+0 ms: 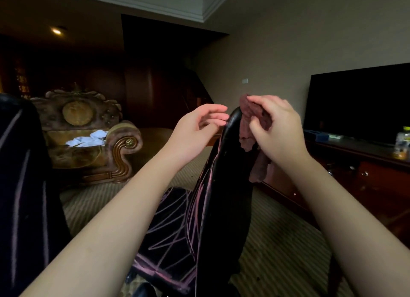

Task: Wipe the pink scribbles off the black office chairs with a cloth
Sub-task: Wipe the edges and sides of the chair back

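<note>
A black office chair [224, 199] stands in front of me, seen from its side, with pink scribbles [168, 228] across its seat and the front of its backrest. My right hand [275, 128] grips a dark reddish cloth [250, 123] at the top edge of the backrest; part of the cloth hangs down behind the backrest. My left hand [197, 130] hovers just left of the backrest's top, its relaxed fingertips at the rim, holding nothing. A second black chair [22, 185] with pink lines fills the left edge.
An ornate carved armchair [88, 137] with white cloths [88, 138] on its seat stands at the back left. A dark television [359, 103] sits on a wooden cabinet [366, 163] along the right wall, with a bottle [402, 141] beside it. Striped carpet [277, 241] covers the floor.
</note>
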The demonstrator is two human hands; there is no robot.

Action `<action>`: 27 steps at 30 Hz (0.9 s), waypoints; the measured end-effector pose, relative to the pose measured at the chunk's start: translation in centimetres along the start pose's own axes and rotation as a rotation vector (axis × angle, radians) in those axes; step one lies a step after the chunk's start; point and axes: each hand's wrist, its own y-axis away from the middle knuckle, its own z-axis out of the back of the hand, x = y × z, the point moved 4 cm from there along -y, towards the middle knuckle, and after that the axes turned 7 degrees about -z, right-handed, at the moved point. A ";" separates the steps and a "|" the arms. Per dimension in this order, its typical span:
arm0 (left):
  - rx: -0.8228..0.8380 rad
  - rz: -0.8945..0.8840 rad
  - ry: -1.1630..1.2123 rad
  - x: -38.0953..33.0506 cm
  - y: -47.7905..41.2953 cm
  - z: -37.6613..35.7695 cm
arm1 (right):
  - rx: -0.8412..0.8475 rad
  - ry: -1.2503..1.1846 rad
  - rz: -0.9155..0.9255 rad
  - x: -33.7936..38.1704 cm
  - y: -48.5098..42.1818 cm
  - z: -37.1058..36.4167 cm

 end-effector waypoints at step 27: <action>0.110 0.015 -0.462 6.3 3.7 -7.8 | 0.114 0.344 0.080 -5.7 0.5 0.6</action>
